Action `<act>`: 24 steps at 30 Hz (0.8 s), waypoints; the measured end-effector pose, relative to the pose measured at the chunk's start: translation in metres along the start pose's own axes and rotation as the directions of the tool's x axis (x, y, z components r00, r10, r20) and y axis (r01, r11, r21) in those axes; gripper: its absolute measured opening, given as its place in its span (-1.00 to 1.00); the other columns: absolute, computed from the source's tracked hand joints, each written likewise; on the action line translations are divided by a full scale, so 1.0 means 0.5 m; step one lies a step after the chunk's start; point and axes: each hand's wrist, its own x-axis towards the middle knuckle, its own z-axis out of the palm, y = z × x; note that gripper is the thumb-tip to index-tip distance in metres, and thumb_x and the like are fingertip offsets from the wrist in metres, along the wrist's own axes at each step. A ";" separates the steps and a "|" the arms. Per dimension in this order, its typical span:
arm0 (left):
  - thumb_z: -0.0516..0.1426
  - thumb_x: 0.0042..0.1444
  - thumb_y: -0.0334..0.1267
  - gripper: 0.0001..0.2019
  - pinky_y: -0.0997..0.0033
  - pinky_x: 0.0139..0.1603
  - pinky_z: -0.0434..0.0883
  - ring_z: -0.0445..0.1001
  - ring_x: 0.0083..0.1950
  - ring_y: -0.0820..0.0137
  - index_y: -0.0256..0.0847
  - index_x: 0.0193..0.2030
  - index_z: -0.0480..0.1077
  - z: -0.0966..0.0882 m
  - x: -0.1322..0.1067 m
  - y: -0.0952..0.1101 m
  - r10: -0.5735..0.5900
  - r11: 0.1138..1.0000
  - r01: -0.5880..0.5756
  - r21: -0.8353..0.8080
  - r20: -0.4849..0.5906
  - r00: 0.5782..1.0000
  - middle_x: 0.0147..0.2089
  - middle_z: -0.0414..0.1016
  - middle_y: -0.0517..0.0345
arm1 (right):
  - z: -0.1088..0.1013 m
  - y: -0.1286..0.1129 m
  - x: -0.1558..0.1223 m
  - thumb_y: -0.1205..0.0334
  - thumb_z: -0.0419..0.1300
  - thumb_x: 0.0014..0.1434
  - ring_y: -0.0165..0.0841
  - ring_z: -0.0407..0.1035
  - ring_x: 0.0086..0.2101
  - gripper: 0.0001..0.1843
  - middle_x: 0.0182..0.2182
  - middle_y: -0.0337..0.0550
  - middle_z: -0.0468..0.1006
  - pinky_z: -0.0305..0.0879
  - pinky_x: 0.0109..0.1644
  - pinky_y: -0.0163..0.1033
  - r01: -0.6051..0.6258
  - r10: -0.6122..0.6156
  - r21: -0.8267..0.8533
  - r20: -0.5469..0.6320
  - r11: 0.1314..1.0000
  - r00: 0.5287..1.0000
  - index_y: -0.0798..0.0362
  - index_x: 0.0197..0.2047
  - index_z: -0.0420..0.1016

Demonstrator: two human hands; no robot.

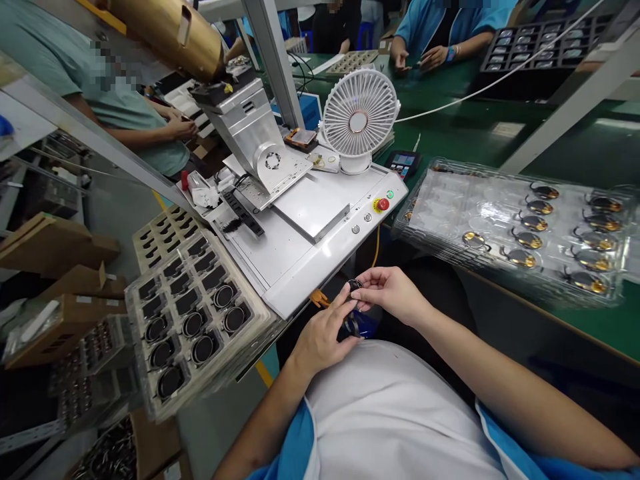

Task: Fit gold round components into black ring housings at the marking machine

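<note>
Close to my body, both hands meet on a small dark round part (355, 285) with a shiny rim. My left hand (325, 335) grips its near left side, fingers bent. From the right, my right hand (391, 293) pinches it between thumb and fingers, which hide much of it. Below the hands is a shiny blue item (366, 324), partly covered. To the left, a clear-lined tray (145, 353) bears several black discs with metal rims. A stack of clear plastic trays (440, 200) on the right carries several round parts with orange-gold patches and dark tails.
Ahead stands a white machine bed (305, 267) with a metal fixture (273, 160), red stop button (383, 205) and gold cylinder (185, 33) overhead. A white fan (357, 122) sits at its back edge. Other people work across the green table (430, 133) and at left.
</note>
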 end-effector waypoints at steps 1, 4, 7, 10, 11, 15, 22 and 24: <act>0.35 0.09 -0.38 -0.23 -0.06 0.26 0.50 0.52 0.30 -0.05 -0.03 0.43 0.25 -0.001 0.001 0.000 -0.009 1.000 0.009 0.006 0.011 1.000 0.53 0.21 -0.16 | -0.001 0.002 -0.001 0.04 0.66 -0.31 -0.36 0.55 -0.51 -0.47 -0.50 -0.15 0.62 0.57 -0.36 -0.28 -0.002 0.002 0.007 -0.002 1.000 1.000 0.17 -0.36 0.59; 0.37 0.05 -0.41 -0.23 -0.06 0.30 0.48 0.46 0.36 -0.05 0.00 0.41 0.30 -0.003 0.003 0.002 -0.050 0.994 0.052 -0.097 0.018 0.999 0.50 0.27 -0.12 | 0.000 0.012 -0.001 0.03 0.66 -0.29 -0.41 0.49 -0.54 -0.47 -0.53 -0.18 0.60 0.53 -0.41 -0.31 -0.019 0.020 0.040 -0.033 0.999 0.999 0.16 -0.39 0.56; 0.44 -0.02 -0.37 -0.21 -0.01 0.22 0.54 0.59 0.21 0.02 -0.01 0.37 0.34 0.003 0.003 0.001 -0.115 0.940 0.086 -0.331 -0.068 0.991 0.53 0.21 -0.18 | 0.001 0.018 -0.001 0.03 0.64 -0.26 -0.50 0.36 -0.61 -0.50 -0.61 -0.29 0.50 0.40 -0.51 -0.38 -0.036 0.040 0.081 -0.045 0.996 0.998 0.13 -0.46 0.49; 0.48 -0.07 -0.32 -0.27 0.04 0.20 0.55 0.63 0.14 0.10 -0.10 0.27 0.41 0.017 0.003 -0.009 -0.228 0.811 0.072 -0.581 -0.200 0.953 0.37 0.43 -0.20 | 0.006 0.014 -0.005 0.06 0.64 -0.26 -0.55 0.31 -0.60 -0.51 -0.60 -0.32 0.47 0.31 -0.52 -0.44 -0.067 0.067 0.108 0.003 0.992 0.998 0.13 -0.50 0.47; 0.49 -0.07 -0.30 -0.33 0.07 0.22 0.54 0.62 0.15 0.11 -0.12 0.22 0.45 0.022 0.004 -0.013 -0.257 0.762 0.049 -0.646 -0.233 0.938 0.26 0.54 -0.15 | 0.009 0.011 -0.008 0.07 0.64 -0.27 -0.55 0.32 -0.58 -0.51 -0.57 -0.30 0.49 0.32 -0.50 -0.44 -0.089 0.087 0.121 0.023 0.989 0.996 0.14 -0.51 0.47; 0.51 -0.10 -0.13 -0.46 0.16 0.18 0.55 0.65 0.09 0.20 -0.09 0.05 0.55 0.039 0.005 -0.025 -0.334 0.630 -0.034 -0.776 -0.310 0.890 0.06 0.67 -0.01 | 0.029 0.006 -0.023 0.08 0.65 -0.30 -0.48 0.43 -0.49 -0.49 -0.50 -0.24 0.56 0.46 -0.38 -0.36 -0.199 0.181 0.194 0.108 0.961 0.978 0.13 -0.52 0.43; 0.56 -0.25 -0.11 -0.41 0.11 0.01 0.64 0.70 0.00 0.14 -0.02 0.00 0.61 0.049 -0.001 -0.031 -0.395 0.590 0.007 -0.807 -0.281 0.875 0.07 0.70 0.00 | 0.073 0.013 -0.044 0.27 0.55 -0.26 -0.52 0.31 -0.55 -0.54 -0.58 -0.37 0.43 0.28 -0.44 -0.39 -0.082 0.076 0.145 0.045 0.986 0.996 0.06 -0.46 0.31; 0.57 -0.28 -0.10 -0.40 0.09 0.04 0.64 0.70 0.01 0.14 0.00 -0.01 0.62 0.051 -0.002 -0.034 -0.390 0.605 -0.012 -0.796 -0.309 0.867 0.05 0.71 0.03 | 0.081 0.014 -0.047 0.28 0.48 -0.21 -0.53 0.24 -0.56 -0.58 -0.58 -0.39 0.39 0.18 -0.47 -0.40 -0.013 0.011 0.085 0.016 0.996 1.000 0.04 -0.44 0.28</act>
